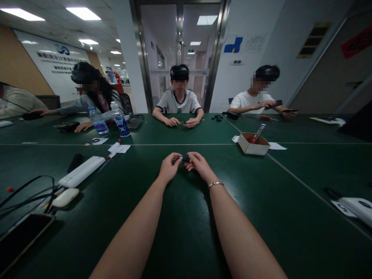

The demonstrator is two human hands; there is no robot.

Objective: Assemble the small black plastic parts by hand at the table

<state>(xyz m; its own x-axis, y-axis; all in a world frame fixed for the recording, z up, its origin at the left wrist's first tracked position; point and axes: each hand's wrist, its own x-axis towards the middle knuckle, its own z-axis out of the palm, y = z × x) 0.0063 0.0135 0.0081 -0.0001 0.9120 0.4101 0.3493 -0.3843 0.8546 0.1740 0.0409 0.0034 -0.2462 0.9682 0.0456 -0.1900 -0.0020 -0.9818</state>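
Between my two hands, over the middle of the green table (180,217), is a small dark rod-shaped object (184,159) with a silvery end at the left. My left hand (169,167) pinches the silvery end between thumb and fingers. The black end is in the fingers of my right hand (200,166), which is closed round it and partly hides it. A silver bracelet (216,184) is on my right wrist. What exactly the rod is, I cannot make out.
To the left lie a white power bank (81,171), cables, a white case (65,197) and a phone (24,236). Two bottles (119,120) stand beyond. A small open box (253,145) holds a tube-like item at right. Several people sit across, hands on the table.
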